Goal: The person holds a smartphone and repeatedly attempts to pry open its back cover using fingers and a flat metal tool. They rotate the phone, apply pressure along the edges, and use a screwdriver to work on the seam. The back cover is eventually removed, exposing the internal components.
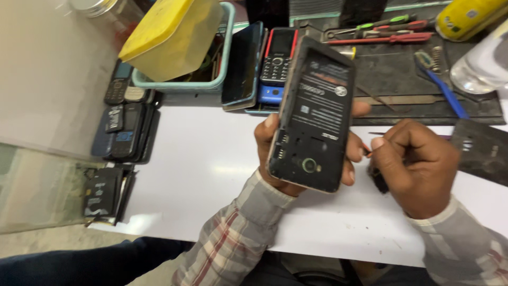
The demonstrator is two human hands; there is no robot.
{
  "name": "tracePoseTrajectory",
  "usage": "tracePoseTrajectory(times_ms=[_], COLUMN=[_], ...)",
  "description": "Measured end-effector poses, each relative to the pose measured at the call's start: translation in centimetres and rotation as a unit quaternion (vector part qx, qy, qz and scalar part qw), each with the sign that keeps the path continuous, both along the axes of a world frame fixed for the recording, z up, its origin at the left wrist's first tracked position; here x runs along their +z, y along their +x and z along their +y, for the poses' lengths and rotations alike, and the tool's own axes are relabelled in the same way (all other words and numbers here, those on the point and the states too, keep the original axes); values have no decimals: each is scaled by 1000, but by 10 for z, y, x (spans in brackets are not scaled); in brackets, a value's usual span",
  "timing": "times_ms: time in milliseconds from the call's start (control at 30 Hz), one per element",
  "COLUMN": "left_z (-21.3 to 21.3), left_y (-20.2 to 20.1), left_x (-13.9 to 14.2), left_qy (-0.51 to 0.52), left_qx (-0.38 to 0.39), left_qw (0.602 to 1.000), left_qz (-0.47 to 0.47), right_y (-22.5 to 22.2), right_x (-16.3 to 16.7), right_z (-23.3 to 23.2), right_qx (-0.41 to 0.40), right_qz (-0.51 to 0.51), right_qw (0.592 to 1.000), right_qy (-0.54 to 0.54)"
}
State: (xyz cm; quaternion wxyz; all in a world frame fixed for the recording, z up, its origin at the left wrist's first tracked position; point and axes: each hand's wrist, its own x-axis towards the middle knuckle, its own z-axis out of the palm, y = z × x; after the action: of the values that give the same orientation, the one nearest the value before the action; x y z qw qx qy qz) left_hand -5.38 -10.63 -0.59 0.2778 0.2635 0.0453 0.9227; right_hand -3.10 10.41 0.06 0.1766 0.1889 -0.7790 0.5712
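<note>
My left hand (275, 159) holds a black smartphone (312, 114) upright over the white table (201, 159), back cover off, with the battery label and camera lens showing. My right hand (415, 164) is curled beside the phone's right edge, fingers pinched on a small thin tool whose tip (366, 150) touches the phone's side. A dark small object sits under that hand. The phone's removed black back cover (484, 151) lies on the table at the right.
A teal tray (182, 82) with a yellow box (169, 34) stands at the back left. Several old phones (124, 124) lie at the left, more (264, 63) lean behind. A black mat (413, 74) holds screwdrivers, a blue tool (444, 90), and a clear bottle (481, 63).
</note>
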Motion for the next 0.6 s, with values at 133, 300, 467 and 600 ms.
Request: tracePoseTrajectory(times_ms=[133, 300, 467, 600], left_z=[1, -4, -2, -3], left_y=[-2, 2, -2, -2], left_x=[3, 5, 3, 2], left_qy=[38, 45, 58, 51], left_qx=[-48, -67, -71, -68], left_qw=[998, 997, 996, 996], left_qz=[-2, -11, -5, -7], right_y=[-1, -1, -4, -6], right_x=[-1, 0, 3, 4], right_z=[-1, -3, -6, -8], right_qx=[-3, -7, -35, -39], right_qz=[-9, -7, -28, -21], right_qw=[1000, 1000, 998, 997], right_qy=[10, 21, 48, 57])
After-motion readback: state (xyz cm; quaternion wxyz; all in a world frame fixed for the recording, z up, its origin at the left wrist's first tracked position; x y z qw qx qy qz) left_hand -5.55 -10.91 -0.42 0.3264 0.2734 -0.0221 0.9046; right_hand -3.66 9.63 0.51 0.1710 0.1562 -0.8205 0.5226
